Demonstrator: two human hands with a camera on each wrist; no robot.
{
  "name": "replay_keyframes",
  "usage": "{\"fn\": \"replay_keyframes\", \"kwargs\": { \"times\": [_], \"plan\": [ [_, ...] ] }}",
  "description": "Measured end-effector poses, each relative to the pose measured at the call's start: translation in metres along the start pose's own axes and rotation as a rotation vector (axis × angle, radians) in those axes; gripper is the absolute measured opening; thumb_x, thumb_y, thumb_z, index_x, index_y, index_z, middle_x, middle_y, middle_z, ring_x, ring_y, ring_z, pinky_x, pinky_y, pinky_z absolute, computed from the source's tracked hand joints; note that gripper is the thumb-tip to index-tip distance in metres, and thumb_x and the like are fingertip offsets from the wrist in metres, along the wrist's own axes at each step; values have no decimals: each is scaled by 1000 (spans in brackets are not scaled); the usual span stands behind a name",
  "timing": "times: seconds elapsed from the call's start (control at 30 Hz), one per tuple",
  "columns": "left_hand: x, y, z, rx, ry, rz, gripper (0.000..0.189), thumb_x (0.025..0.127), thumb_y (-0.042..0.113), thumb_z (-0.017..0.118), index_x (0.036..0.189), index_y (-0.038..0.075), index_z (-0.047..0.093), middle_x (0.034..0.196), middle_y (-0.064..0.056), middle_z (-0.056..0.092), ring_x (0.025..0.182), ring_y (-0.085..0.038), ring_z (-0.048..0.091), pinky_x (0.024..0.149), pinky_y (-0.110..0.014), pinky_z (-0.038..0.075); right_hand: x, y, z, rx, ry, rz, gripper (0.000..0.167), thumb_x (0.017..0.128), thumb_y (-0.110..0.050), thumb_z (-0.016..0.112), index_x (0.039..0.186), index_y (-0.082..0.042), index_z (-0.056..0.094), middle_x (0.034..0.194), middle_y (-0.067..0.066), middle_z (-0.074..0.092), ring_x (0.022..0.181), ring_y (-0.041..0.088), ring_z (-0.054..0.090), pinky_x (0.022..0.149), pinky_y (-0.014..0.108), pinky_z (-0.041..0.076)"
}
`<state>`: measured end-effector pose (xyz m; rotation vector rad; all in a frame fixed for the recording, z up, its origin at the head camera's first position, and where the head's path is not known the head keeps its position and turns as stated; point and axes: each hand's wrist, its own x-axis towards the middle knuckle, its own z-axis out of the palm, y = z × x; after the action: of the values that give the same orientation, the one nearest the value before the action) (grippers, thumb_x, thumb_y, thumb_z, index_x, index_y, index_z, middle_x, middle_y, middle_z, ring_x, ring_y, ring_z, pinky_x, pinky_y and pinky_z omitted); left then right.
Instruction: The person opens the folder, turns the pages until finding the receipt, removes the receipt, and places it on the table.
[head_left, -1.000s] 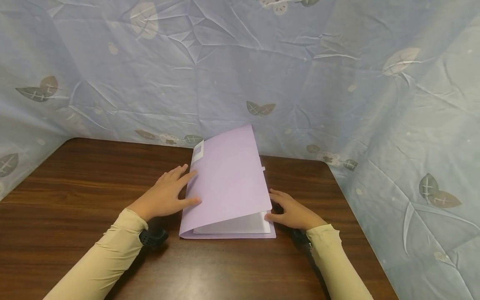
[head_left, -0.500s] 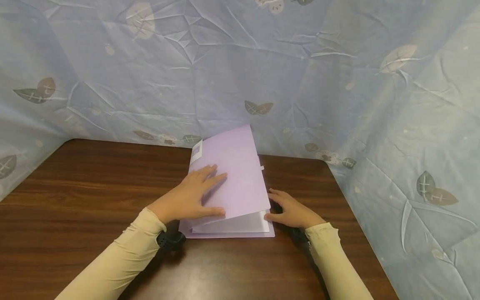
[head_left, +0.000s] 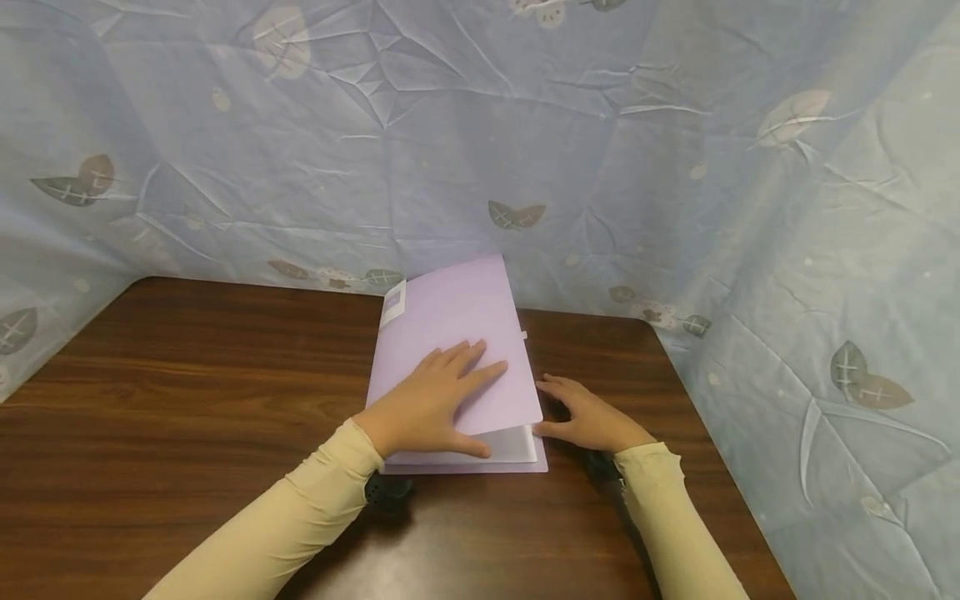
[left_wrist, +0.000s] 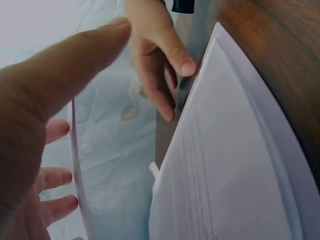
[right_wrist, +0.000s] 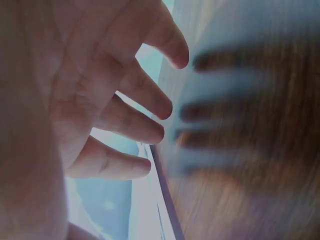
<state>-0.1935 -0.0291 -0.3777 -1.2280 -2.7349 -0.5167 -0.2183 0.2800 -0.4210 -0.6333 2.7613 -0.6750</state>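
A light purple folder (head_left: 450, 308) lies on the table in the head view, its cover raised at a slant above the white pages (head_left: 510, 446). My left hand (head_left: 431, 400) rests with spread, fairly straight fingers on the outside of that cover, thumb near its lower edge. In the left wrist view, printed text shows faintly on the top page (left_wrist: 215, 150), and the fingertips meet the cover's thin edge (left_wrist: 76, 175). At the folder's right side, my right hand (head_left: 592, 417) stays low with loosely bent fingers, thumb tip right at the pages' edge. Nothing sits in its palm.
A dark brown wooden table (head_left: 187, 375) carries the folder. Pale blue leaf-patterned cloth (head_left: 450, 150) hangs behind and along the sides. The folder has a white label (head_left: 393, 302) near its spine and a small white tab (head_left: 524, 335) on the right. Each wrist wears a dark strap.
My left hand has slid right across the cover, from the spine side to near its free edge. The cover's slant looks nearly the same. My right hand has hardly moved.
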Motion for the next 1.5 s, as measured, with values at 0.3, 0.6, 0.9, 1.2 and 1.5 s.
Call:
{"fn": "replay_keyframes", "kwargs": {
  "times": [0.3,0.6,0.9,1.2,1.5],
  "plan": [
    [8,7,11,30,-12,-4,95,85,71,69,162,25,37,167,-18,31,154,-38,27,119,-65,24,5,2,6,42,9,-126,78,88,-35,82,153,-7,50,162,17,39,151,39,34,121,58,29],
    [10,11,15,51,-33,3,83,90,68,65,158,25,45,162,-16,40,151,-36,34,118,-66,27,6,2,9,33,-26,-115,74,89,-31,82,151,-5,52,161,20,41,151,40,34,121,58,28],
    [11,14,15,42,-40,8,78,90,65,66,155,24,50,160,-15,44,149,-36,37,117,-67,28,9,5,11,39,-18,-145,80,88,-34,82,155,-7,46,165,18,35,155,42,24,122,61,24],
    [14,13,12,46,0,23,78,93,65,62,157,23,47,160,-14,44,149,-34,38,118,-62,30,11,6,14,84,-34,-152,76,90,-24,81,155,-10,47,159,11,46,147,33,42,119,57,33],
    [17,13,4,56,75,70,77,93,60,64,157,22,46,159,-15,44,147,-34,41,122,-48,30,10,3,13,105,-38,-166,74,90,-25,82,154,-11,48,157,9,49,146,31,43,119,55,34]
  ]
}}
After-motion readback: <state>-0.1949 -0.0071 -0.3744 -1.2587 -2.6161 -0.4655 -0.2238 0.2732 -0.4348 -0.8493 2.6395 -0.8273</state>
